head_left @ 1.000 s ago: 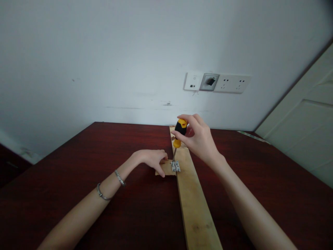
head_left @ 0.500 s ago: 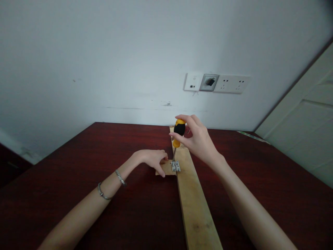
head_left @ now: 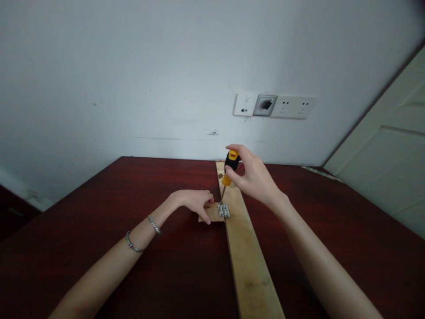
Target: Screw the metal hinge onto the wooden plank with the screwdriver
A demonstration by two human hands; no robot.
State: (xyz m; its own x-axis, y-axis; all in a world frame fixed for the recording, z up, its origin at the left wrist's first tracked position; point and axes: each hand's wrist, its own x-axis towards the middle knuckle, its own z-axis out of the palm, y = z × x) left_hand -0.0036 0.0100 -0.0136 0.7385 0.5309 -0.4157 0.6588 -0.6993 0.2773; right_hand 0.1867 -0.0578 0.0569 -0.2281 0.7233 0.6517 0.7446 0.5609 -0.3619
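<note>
My right hand (head_left: 254,176) is closed around the black and yellow handle of a screwdriver (head_left: 229,167), held nearly upright. Its tip rests on a small silver hinge (head_left: 224,210) that bridges a long pale wooden plank (head_left: 247,257) and a small wooden block (head_left: 210,214). My left hand (head_left: 194,201) presses down on that small block, fingers curled over its top. Two bracelets sit on my left wrist.
Everything lies on a dark red-brown table (head_left: 99,221) against a white wall. Wall sockets (head_left: 275,106) are mounted above the plank's far end. A pale door (head_left: 388,159) stands at the right.
My right hand has shifted its fingers on the screwdriver handle, which has turned and tilted slightly. The left hand, block and plank have stayed put.
</note>
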